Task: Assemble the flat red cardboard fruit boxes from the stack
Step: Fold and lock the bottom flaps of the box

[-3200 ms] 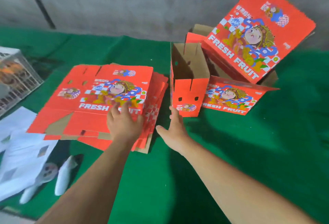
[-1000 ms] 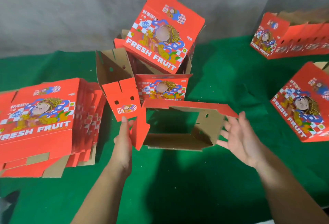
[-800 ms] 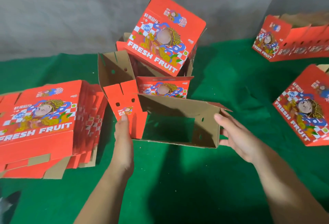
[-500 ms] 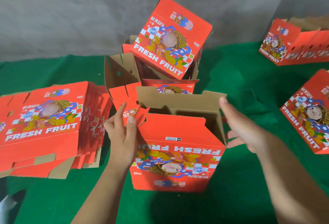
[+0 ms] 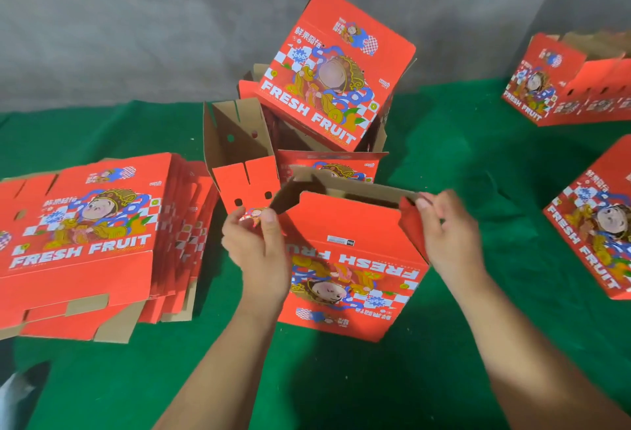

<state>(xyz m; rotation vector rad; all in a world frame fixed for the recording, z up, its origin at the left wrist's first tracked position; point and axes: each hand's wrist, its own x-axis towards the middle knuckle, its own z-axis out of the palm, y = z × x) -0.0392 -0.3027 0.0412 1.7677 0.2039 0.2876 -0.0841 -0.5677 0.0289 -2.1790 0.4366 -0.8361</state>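
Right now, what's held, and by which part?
The opened box: left hand grips its upper left corner flap, right hand pinches its upper right side flap.

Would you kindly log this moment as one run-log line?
step: folding box flaps | left hand: grips box left flap | right hand: pinches right flap | flat stack: left

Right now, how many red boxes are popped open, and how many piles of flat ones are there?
Popped-open boxes: 6 – held box, tilted box, two behind, two at the right.
Flat stack: 1 pile.
Total: 7.
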